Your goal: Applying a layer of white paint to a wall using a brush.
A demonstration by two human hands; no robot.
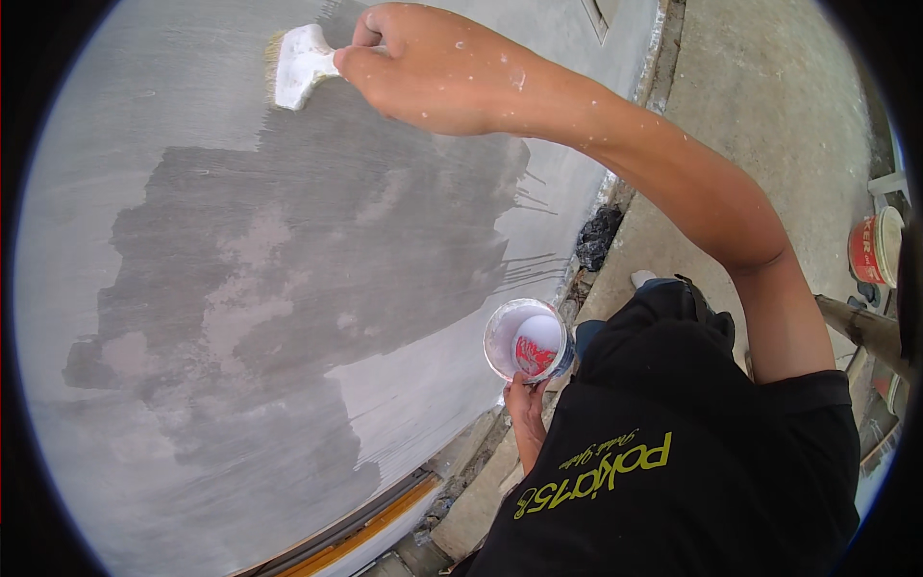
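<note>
My right hand (423, 72) is closed around the handle of a wide paintbrush (303, 67), smeared with white paint. Its pale bristles touch the grey wall (240, 231), beside the upper edge of a darker, wet-looking patch. White specks dot my right hand and forearm. Lower down, my left hand (524, 409) grips a small paint pail (493, 338) by its near side, close to the wall. White paint (546, 332) and a red patch (534, 356) show inside the pail; what the red patch is, I cannot tell.
Concrete ground (760, 125) runs along the wall's foot, with dark rubble (598, 238) in the gap. A red and white bucket (873, 248) and a wooden beam (860, 332) are at the far right. An orange-brown strip (375, 527) borders an opening low in the wall.
</note>
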